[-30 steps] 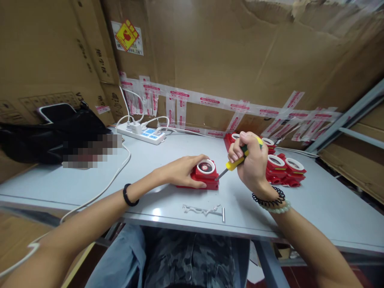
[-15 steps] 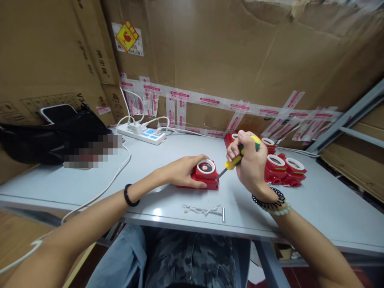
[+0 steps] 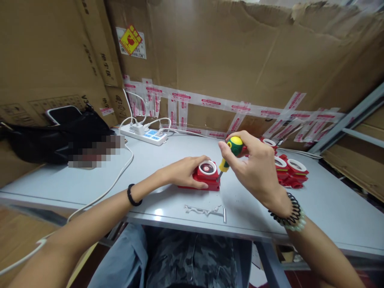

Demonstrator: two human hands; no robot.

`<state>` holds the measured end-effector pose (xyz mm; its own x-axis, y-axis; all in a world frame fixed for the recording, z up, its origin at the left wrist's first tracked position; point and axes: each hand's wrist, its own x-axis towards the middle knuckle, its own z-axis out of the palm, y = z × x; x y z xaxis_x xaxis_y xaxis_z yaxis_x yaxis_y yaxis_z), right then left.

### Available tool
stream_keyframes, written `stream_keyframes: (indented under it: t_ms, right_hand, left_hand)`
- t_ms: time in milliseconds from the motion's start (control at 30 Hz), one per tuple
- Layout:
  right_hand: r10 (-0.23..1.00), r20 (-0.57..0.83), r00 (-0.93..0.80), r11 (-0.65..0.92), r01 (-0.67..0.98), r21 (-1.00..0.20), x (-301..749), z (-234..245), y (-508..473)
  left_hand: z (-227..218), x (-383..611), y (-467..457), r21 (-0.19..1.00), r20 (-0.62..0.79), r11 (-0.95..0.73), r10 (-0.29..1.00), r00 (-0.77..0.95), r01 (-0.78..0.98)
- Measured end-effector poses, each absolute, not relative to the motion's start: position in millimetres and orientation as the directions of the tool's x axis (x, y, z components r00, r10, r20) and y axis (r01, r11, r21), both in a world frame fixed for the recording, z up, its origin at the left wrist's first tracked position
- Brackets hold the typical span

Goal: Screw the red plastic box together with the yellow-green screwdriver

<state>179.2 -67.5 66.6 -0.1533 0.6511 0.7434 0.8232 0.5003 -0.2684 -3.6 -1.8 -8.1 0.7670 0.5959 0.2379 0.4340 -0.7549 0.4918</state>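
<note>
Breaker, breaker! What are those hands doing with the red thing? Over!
Left hand clasping red unit. Right hand gripping screwdriver, tip at unit's right end. Nothing seen in the way; metal T-shaped piece lies apart on table.

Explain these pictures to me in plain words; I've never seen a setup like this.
There's no machine here: these are a person's two bare hands, seen through one camera worn on that person's head, looking forward and down. The left hand grips a red device topped with a white ring. The right hand holds a green-and-yellow screwdriver, its tip at the device's right end. Also on the table: a T-shaped metal piece, a white power strip, a black bag and other red devices.
</note>
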Motion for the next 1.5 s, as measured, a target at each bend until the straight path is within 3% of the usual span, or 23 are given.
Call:
stream_keyframes:
  t_ms: [100, 200, 500, 700, 800, 867, 933, 1033, 1167, 1333, 1433, 1500]
  right_hand:
    - [0.645, 0.744, -0.177, 0.323, 0.945, -0.056, 181, 75, -71]
    - [0.684, 0.705, -0.189, 0.259, 0.966, 0.009, 179, 79, -73]
    - [0.772, 0.503, -0.389, 0.524, 0.837, -0.157, 187, 89, -66]
    - [0.679, 0.289, -0.675, 0.734, 0.624, -0.267, 202, 114, -47]
    - [0.69, 0.171, -0.703, 0.722, 0.657, -0.217, 209, 125, -41]
    - [0.758, 0.203, -0.62, 0.645, 0.76, -0.086, 212, 126, -37]
    - [0.784, 0.359, -0.507, 0.531, 0.847, 0.037, 212, 121, -34]
    - [0.767, 0.466, -0.441, 0.448, 0.888, 0.104, 206, 113, -30]
    - [0.781, 0.36, -0.51, 0.52, 0.851, 0.079, 198, 117, -30]
    - [0.693, 0.144, -0.706, 0.712, 0.702, 0.016, 198, 136, -35]
    - [0.699, 0.14, -0.702, 0.706, 0.708, 0.028, 201, 137, -36]
    - [0.739, 0.21, -0.641, 0.649, 0.76, 0.036, 203, 132, -34]
  left_hand:
    - [-8, -4, -2, 0.502, 0.235, -0.75, 0.598, 0.766, 0.431]
    - [-8, -4, -2, 0.51, 0.235, -0.75, 0.592, 0.771, 0.42]
    - [-7, -4, -1, 0.48, 0.213, -0.754, 0.596, 0.774, 0.449]
    - [-5, -3, -1, 0.467, 0.196, -0.751, 0.603, 0.773, 0.467]
    - [-5, -3, -2, 0.482, 0.19, -0.742, 0.607, 0.772, 0.465]
    - [-5, -3, -2, 0.495, 0.186, -0.736, 0.609, 0.771, 0.462]
    - [-4, -3, -2, 0.498, 0.184, -0.733, 0.612, 0.769, 0.464]
    - [-4, -3, -2, 0.493, 0.188, -0.738, 0.608, 0.771, 0.461]
    - [-5, -3, -2, 0.478, 0.193, -0.749, 0.6, 0.777, 0.459]
    - [-5, -3, -1, 0.487, 0.179, -0.731, 0.619, 0.764, 0.478]
    - [-6, -4, 0, 0.493, 0.186, -0.734, 0.612, 0.768, 0.466]
    - [-6, -5, 0, 0.494, 0.191, -0.739, 0.605, 0.773, 0.457]
